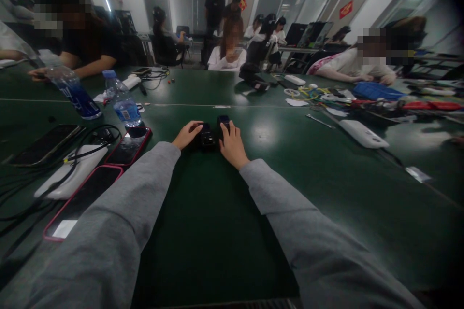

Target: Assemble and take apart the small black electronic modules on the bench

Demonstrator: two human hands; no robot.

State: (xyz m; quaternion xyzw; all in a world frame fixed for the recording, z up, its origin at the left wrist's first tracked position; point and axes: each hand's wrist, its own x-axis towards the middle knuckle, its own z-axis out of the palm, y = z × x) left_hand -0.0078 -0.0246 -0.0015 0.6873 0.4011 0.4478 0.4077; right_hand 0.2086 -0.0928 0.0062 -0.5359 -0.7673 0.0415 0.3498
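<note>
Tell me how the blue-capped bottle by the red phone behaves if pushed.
The bottle stands tall on a narrow base, so it probably tips rather than slides. Round body: likely rolls once down. Clear plastic may dent.

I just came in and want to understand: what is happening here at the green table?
A person in grey sleeves has both hands on the green table. The left hand touches a small black device; the right hand lies on a second dark device beside it. Phones and water bottles are to the left; other people sit opposite.
</note>
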